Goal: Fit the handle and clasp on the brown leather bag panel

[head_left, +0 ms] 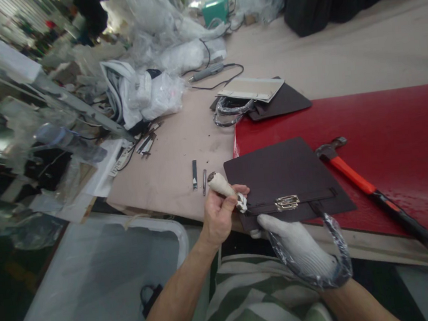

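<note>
My bare left hand is closed round a white-wrapped tool, whose ragged white end is at the left edge of a dark brown panel. The panel lies on a red sheet and carries a metal clasp. In a white knit glove, my right hand pinches the panel's near edge, thumb on top. A plastic-wrapped handle loops from the panel around the glove.
An orange and black hammer lies right of the panel. Behind are a second dark panel and a corded tool. A cutter blade and a thin rod lie left, above a grey bin.
</note>
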Tool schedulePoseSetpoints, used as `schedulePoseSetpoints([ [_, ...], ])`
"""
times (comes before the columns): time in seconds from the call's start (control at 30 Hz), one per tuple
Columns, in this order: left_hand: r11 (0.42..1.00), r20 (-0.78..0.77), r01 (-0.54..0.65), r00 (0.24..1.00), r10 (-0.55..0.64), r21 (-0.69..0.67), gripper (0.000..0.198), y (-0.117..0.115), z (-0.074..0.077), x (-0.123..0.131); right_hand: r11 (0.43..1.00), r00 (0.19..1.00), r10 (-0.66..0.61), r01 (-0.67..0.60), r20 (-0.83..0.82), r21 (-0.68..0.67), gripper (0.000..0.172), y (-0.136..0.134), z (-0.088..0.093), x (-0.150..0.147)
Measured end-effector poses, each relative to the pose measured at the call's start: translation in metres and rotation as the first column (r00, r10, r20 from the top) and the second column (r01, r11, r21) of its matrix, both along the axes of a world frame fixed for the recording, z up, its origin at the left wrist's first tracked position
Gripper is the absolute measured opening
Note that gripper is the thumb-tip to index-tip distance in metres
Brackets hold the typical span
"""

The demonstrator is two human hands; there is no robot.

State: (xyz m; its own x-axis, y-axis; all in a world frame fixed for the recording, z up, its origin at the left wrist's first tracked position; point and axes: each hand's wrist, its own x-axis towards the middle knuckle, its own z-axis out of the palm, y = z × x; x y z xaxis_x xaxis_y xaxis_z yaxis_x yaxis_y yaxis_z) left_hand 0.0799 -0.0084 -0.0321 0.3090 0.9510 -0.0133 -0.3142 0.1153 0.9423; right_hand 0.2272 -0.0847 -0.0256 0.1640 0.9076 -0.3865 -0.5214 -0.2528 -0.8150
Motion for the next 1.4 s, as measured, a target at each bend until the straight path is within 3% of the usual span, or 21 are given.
schedulePoseSetpoints([
  [0.4, 0.999, 0.022, -0.016, 1.000, 0.016, 0.032, 0.032, 0.002, -0.012, -0.002, 1.000, 1.000, -0.013, 0.013, -0.026, -0.012, 0.042, 0.004, 0.000, -0.005],
  [0.77, 0.996, -0.053, -0.017, 0.998, 0.021, 0.082, 0.036, 0.004, -0.007, -0.001, 0.999, 0.999, -0.048, 0.048, 0.000, 0.020, 0.048, 0.007, -0.009, -0.013],
  [0.93, 0.991, -0.118, 0.023, 0.993, -0.008, 0.129, 0.037, 0.007, 0.000, 0.002, 0.994, 0.996, 0.067, -0.061, 0.065, -0.089, 0.036, 0.000, 0.000, -0.005],
  [1.1, 0.997, -0.065, 0.005, 0.998, 0.000, 0.083, 0.041, 0.012, 0.001, 0.005, 0.981, 0.983, 0.115, -0.091, 0.141, -0.170, 0.049, 0.003, 0.017, -0.001],
  [1.2, 0.996, -0.054, -0.001, 0.999, 0.005, 0.087, 0.039, 0.013, 0.000, 0.005, 0.984, 0.992, 0.077, -0.060, 0.098, -0.166, 0.050, 0.004, 0.018, -0.002],
  [1.4, 0.997, -0.027, -0.005, 1.000, 0.007, 0.072, 0.037, 0.010, 0.002, 0.002, 0.981, 0.998, 0.009, -0.021, -0.061, -0.192, 0.046, -0.008, -0.002, -0.001],
])
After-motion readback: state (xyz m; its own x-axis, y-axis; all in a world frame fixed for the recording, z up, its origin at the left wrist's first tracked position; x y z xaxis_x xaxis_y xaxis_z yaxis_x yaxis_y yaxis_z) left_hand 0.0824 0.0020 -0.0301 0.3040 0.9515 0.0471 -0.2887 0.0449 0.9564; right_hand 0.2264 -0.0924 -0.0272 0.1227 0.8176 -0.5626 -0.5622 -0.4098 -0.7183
